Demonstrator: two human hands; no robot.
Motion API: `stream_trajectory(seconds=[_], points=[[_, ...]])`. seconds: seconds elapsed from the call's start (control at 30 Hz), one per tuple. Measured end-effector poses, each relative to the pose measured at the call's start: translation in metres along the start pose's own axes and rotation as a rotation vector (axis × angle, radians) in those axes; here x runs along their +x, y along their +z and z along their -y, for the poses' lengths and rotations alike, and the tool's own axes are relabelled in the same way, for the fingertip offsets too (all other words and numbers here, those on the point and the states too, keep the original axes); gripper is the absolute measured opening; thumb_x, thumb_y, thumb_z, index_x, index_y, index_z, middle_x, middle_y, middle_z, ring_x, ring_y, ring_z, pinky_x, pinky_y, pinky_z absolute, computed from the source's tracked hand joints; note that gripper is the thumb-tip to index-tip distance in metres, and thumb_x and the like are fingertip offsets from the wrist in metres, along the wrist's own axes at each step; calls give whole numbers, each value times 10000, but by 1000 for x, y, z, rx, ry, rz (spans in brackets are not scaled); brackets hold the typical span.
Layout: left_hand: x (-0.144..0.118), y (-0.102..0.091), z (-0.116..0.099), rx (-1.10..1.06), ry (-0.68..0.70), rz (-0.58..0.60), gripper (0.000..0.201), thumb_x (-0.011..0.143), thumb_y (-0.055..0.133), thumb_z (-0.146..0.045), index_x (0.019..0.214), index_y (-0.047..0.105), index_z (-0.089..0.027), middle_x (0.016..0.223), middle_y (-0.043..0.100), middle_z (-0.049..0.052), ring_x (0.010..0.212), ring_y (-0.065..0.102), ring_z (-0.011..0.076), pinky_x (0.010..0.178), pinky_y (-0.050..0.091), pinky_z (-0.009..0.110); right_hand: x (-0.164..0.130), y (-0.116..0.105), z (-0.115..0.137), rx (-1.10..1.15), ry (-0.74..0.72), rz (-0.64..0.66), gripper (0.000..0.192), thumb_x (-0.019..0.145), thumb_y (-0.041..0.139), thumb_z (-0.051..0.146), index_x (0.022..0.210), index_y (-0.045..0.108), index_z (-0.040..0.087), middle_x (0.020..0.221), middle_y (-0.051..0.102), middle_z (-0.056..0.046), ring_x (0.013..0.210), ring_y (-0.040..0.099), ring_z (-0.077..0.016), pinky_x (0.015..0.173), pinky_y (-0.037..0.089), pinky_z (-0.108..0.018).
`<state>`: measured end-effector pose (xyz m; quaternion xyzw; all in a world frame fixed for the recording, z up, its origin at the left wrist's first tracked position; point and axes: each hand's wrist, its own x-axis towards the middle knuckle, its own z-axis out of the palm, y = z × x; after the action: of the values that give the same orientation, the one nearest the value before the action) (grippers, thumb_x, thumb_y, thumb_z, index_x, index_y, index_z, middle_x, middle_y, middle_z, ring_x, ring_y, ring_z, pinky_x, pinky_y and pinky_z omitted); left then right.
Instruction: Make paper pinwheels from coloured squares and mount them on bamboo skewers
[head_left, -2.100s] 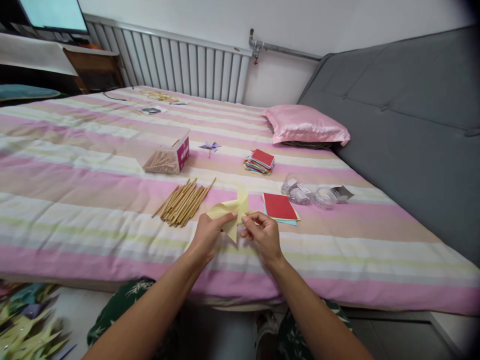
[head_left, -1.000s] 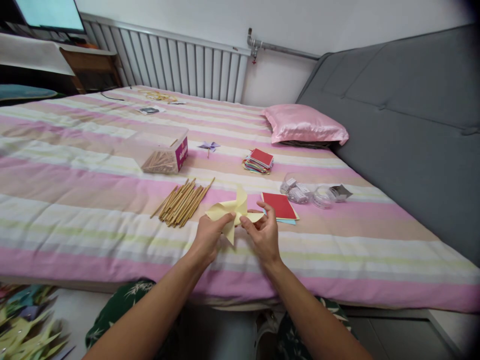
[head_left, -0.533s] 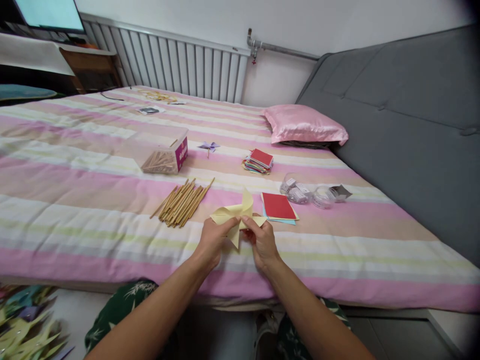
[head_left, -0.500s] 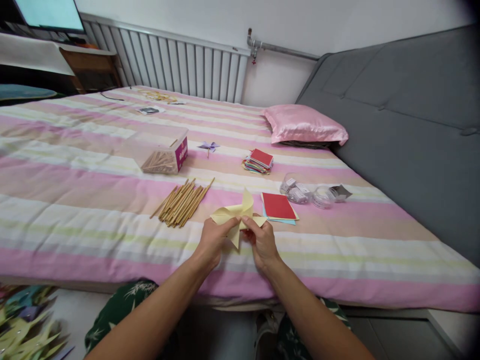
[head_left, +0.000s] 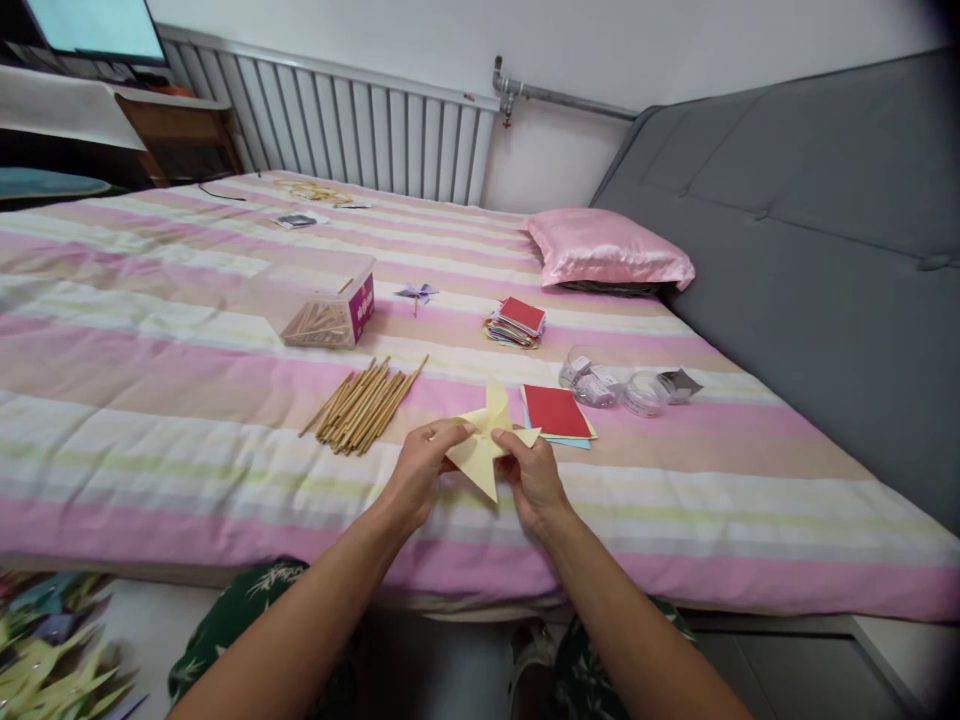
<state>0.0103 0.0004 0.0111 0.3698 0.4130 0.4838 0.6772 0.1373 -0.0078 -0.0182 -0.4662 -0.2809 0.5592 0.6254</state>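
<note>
Floor pile [head_left: 52, 650]: folded paper shapes, pale yellow with some teal and purple, pointed tips, near left beside the bed; count cannot be told.
Bed [head_left: 150, 400]: soft cloth cover in pink, tan, white and pale green stripes; carries all the loose items.
Clear box [head_left: 322, 305]: one, transparent plastic, rectangular, magenta label on its right end, thin wooden sticks inside; far left of the hands.
Stick bundle [head_left: 366, 405]: thin straight wooden sticks, tan, lying side by side in one loose heap; too many and too close to count; just left of the hands.
Purple pinwheel [head_left: 418, 292]: one, small, folded paper, on a short stick, far behind the bundle.
Left hand [head_left: 416, 475]: fingers closed in a pinch on the left blade of the yellow pinwheel.
Yellow pinwheel [head_left: 484, 450]: one, pale yellow matte paper, folded into pointed triangular blades, held just above the near edge of the bed, between the two hands.
Right hand [head_left: 536, 480]: fingers closed on the right side of the yellow pinwheel.
Far paper stack [head_left: 519, 322]: one untidy stack of small squares, mixed colours, red on top.
Near paper stack [head_left: 559, 413]: one flat stack, red square on top, yellow and blue edges showing below; just right of the yellow pinwheel.
Clear containers [head_left: 622, 388]: round, transparent plastic, about three, small items inside.
Pillow [head_left: 611, 250]: one, glossy pink satin, far right, against the grey padded headboard [head_left: 810, 220].
</note>
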Motion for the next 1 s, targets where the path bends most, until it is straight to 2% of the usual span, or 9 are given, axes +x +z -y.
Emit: stream_trajectory(seconds=[0.13,0.23,0.37,0.5,0.63,1.0], points=[[3,-9,-11,114,13,-25,242,654,683,-374,713,695,-140,668,640,27,603,557,143,544,385,224,0,-4,12,-31,114,111,194,588,739,267,685,615,155,618,626,16,520,535,-119,489,417,-230],[2,-11,-14,270,11,32,216,622,703,-344,623,659,-133,578,587,6,542,510,126,512,342,218,-3,-4,17,-59,187,216,176,591,727,230,722,636,154,633,640,11,524,549,-125,507,438,-238],[1,-11,-12,355,-32,98,192,606,692,-307,576,607,-137,547,543,-8,515,480,120,491,322,213,-5,-6,16,-113,180,292,126,606,707,216,662,621,144,583,607,14,496,518,-112,503,417,-231],[1,-11,-10,361,-79,131,203,581,685,-285,523,540,-155,486,464,-41,445,408,91,442,269,197,-5,-8,15,-156,180,332,155,609,709,243,682,618,142,577,593,16,477,489,-106,474,382,-228],[0,-10,-10,394,-60,126,252,567,682,-275,473,477,-164,456,399,-62,419,348,69,418,227,184,-6,-7,19,-167,185,352,183,591,724,255,646,589,144,531,544,35,448,451,-89,438,334,-211],[1,-11,-9,414,-106,113,181,572,661,-263,508,531,-154,462,453,-47,408,388,78,415,239,194,-4,-6,18,-253,100,337,223,590,728,292,615,555,153,516,501,45,458,411,-84,449,313,-221]])
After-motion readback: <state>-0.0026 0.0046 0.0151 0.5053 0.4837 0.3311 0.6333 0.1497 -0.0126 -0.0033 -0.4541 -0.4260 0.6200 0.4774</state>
